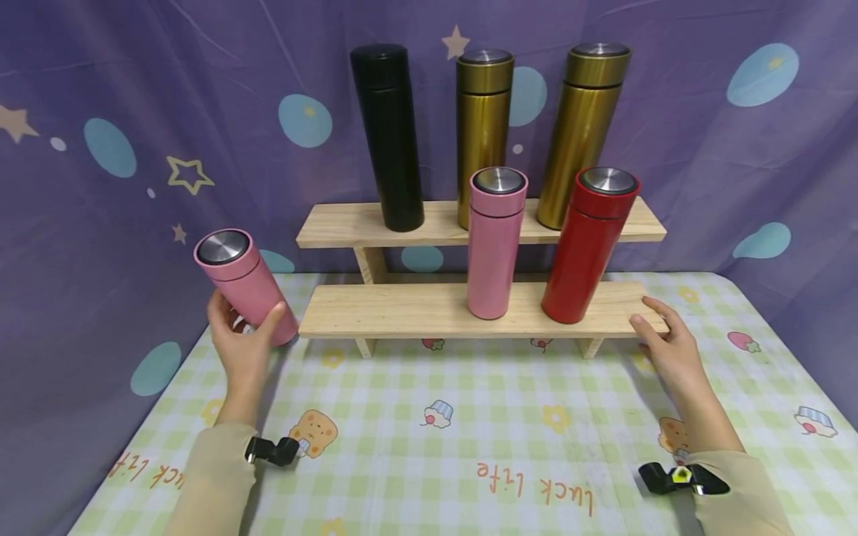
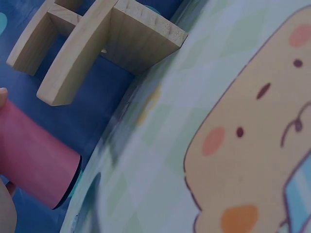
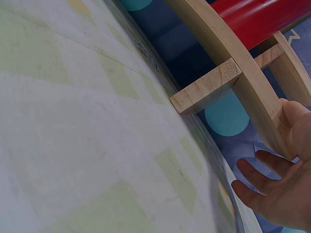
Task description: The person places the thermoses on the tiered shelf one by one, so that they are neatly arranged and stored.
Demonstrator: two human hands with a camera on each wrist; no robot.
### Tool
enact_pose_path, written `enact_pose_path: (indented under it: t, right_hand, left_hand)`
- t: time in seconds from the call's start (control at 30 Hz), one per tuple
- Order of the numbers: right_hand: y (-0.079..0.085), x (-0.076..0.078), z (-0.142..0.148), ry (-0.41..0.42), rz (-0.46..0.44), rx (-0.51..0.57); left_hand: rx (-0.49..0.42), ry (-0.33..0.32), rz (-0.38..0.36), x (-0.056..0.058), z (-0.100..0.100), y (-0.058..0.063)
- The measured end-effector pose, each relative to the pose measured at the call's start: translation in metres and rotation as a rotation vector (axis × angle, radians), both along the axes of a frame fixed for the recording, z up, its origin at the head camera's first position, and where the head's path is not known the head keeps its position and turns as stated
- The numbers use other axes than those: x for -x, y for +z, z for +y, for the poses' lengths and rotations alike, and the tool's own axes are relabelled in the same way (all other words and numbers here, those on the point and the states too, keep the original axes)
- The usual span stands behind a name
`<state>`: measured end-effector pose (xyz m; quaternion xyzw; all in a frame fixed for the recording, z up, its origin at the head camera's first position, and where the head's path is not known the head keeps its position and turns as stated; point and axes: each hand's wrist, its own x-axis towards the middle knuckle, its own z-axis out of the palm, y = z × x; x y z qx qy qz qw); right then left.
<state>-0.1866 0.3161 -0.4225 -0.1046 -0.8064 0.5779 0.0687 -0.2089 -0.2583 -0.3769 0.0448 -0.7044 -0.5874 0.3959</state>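
My left hand [image 1: 243, 346] grips a pink thermos bottle [image 1: 249, 290] with a silver lid top, left of the two-tier wooden shelf [image 1: 389, 309]. In the left wrist view the base of this pink bottle [image 2: 41, 155] shows beside the end of the shelf; whether it touches the cloth I cannot tell. At the lower tier's right end, my right hand [image 1: 673, 346] holds the board between thumb and index finger. The right wrist view shows the other fingers [image 3: 255, 187] spread loosely below the board. A second pink bottle [image 1: 496, 253] and a red bottle [image 1: 588, 253] stand on this tier.
On the upper tier [image 1: 335, 223] stand a black bottle [image 1: 389, 141] and two gold bottles, one in the middle [image 1: 484, 126] and one at right [image 1: 582, 134]. A green checked cloth [image 1: 496, 417] covers the table. Behind hangs a purple curtain [image 1: 221, 89].
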Motion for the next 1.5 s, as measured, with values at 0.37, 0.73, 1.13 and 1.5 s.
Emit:
enact_pose_path:
  t: [0.37, 0.73, 1.13, 1.5]
  right_hand:
    - [-0.003, 0.002, -0.001, -0.003, -0.013, -0.002]
    - [-0.002, 0.0, 0.0, -0.004, -0.008, 0.0]
    - [-0.002, 0.002, 0.0, -0.004, -0.006, 0.005]
    - [-0.002, 0.002, 0.001, 0.005, -0.003, 0.003]
  left_hand:
    - [-0.013, 0.02, 0.018, -0.001, -0.009, -0.003]
    - [-0.004, 0.051, 0.148, 0.003, -0.018, -0.009]
    - [-0.011, 0.055, 0.226, -0.024, 0.011, 0.024]
    - [0.013, 0.034, 0.245, -0.034, 0.021, 0.034]
